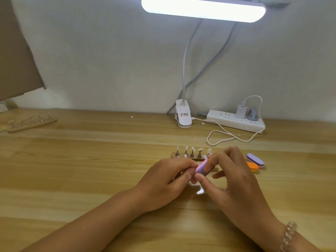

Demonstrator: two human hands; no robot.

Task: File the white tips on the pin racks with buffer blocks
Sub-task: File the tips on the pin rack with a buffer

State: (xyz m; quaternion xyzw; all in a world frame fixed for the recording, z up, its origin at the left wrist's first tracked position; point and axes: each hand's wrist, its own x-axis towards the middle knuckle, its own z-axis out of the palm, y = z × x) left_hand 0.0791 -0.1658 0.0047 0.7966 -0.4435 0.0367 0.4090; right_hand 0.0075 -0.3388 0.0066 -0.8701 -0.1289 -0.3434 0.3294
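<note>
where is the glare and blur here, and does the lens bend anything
Head view: the lamp bar is blown out white; its glare sits on the table near the right hand; that hand and its buffer block look slightly soft; the far pin rack is blurry; the table's plank lines curve from the wide lens.

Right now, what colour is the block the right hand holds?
The oblong foam buffer block is pink and purple; head view.

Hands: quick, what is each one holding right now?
Left hand: pinches a white tip, mostly hidden by its fingers.
Right hand: grips the buffer block.
</note>
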